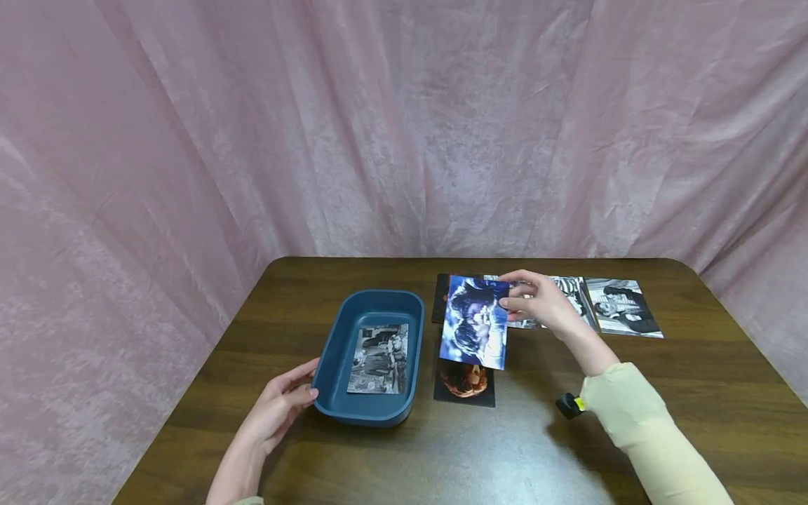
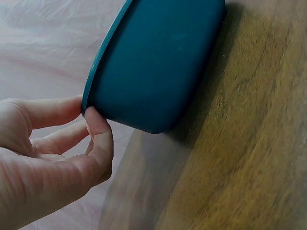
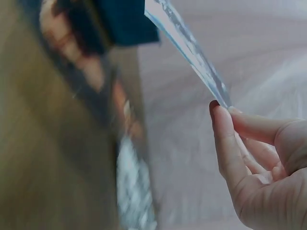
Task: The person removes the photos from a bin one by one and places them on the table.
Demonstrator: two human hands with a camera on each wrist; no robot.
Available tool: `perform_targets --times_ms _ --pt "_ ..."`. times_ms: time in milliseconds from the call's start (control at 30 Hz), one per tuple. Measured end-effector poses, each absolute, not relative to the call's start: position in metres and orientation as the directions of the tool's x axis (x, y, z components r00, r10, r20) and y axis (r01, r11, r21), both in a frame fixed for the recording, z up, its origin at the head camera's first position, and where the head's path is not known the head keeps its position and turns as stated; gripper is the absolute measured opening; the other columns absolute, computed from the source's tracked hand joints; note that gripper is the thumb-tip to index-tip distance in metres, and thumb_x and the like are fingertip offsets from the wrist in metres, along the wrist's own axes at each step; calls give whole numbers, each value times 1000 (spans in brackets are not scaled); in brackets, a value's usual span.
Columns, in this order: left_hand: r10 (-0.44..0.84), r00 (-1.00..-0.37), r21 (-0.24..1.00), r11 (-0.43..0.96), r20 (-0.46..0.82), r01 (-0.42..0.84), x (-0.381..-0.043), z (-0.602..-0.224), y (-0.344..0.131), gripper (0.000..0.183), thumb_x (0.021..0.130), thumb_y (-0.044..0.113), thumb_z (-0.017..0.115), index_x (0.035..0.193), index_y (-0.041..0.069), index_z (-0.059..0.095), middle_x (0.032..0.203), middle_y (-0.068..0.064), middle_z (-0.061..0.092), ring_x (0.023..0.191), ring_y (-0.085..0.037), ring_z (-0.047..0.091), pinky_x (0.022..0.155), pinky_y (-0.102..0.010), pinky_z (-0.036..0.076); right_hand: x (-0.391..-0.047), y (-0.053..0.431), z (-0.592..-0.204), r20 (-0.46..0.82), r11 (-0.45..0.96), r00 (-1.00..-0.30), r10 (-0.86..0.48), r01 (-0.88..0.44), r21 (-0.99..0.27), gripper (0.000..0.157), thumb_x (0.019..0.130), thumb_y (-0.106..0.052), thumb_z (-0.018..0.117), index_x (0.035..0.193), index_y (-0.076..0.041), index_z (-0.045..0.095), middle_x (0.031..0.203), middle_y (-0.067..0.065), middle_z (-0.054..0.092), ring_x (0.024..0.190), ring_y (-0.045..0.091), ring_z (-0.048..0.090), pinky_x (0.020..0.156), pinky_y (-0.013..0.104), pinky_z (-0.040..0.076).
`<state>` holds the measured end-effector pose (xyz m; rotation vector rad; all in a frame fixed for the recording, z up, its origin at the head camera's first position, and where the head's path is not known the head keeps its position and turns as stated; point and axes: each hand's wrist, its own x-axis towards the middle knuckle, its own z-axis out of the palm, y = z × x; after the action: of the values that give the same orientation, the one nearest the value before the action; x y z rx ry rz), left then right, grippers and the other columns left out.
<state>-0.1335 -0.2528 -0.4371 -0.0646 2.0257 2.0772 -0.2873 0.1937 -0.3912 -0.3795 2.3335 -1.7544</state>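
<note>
My left hand pinches the rim of a blue plastic bin at its near left corner; in the left wrist view the thumb and fingertips grip the lip of the bin. Inside it a black-and-white photo print lies flat. Between thumb and fingers, my right hand holds a blue-toned photo print by its right edge, raised above the table. The right wrist view shows this print nearly edge-on. Below it, partly covered, lies a dark print with an orange picture.
Behind the right hand a row of prints lies along the table's back, including a black-and-white print at the right end and a dark print at the left. The wooden table ends at a pink curtain.
</note>
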Motion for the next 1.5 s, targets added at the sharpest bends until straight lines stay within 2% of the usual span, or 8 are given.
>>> perform_targets --times_ms 233,400,500,700,900,1033,1200,1500 --pt "117 -969 973 -56 -216 -224 -133 -437 -254 64 95 -2 53 151 -10 25 122 5 58 102 -5 63 86 -21 52 -273 254 -422 -68 271 -957 -281 -12 -962 57 93 -9 67 143 5 43 92 2 62 77 9 68 76 35 60" --pt "-12 -959 958 -39 -284 -283 -139 -437 -250 57 97 7 58 148 -7 37 104 9 64 87 -1 62 76 -18 52 -264 284 -442 -89 284 -964 -252 15 -959 58 92 -13 69 142 4 44 100 4 57 80 8 68 76 31 60" --pt "-65 -952 954 -19 -300 -300 -142 -437 -249 54 97 8 59 146 -5 41 99 12 67 84 0 61 74 -17 51 -260 293 -448 -99 304 -966 -241 22 -953 56 92 -12 69 141 3 45 100 5 55 81 7 67 76 31 60" --pt "-67 -965 968 -4 -252 -253 -144 -438 -248 54 96 5 58 146 -5 41 108 12 67 94 -1 63 81 -18 52 -257 292 -455 -95 356 -963 -252 -1 -934 55 93 -10 67 142 4 46 97 11 63 80 8 66 74 33 60" --pt "-76 -966 969 -24 -245 -244 -143 -439 -245 53 97 3 56 147 -4 41 111 9 66 98 -2 64 84 -18 52 -256 282 -459 -55 431 -967 -248 -59 -900 50 89 -8 70 135 6 54 94 15 66 77 5 64 69 30 59" --pt "-84 -965 969 -16 -248 -248 -142 -439 -244 52 98 4 55 147 -3 42 117 4 65 100 -3 64 85 -18 52 -254 278 -460 -4 529 -974 -227 -120 -840 46 85 -10 75 127 5 62 88 13 67 71 3 59 63 24 52" --pt "-79 -966 969 -16 -247 -246 -141 -440 -244 52 98 4 54 147 -3 41 120 3 64 101 -4 63 86 -19 52 -252 274 -461 -1 601 -979 -203 -124 -790 42 83 -13 77 122 2 66 82 8 64 66 5 52 59 24 42" --pt "-49 -973 974 -30 -224 -222 -141 -441 -249 54 97 1 53 149 -5 37 117 8 64 99 -3 64 84 -19 53 -251 269 -465 5 660 -983 -182 -126 -741 42 79 -11 80 116 3 68 91 12 65 70 9 53 62 23 43"
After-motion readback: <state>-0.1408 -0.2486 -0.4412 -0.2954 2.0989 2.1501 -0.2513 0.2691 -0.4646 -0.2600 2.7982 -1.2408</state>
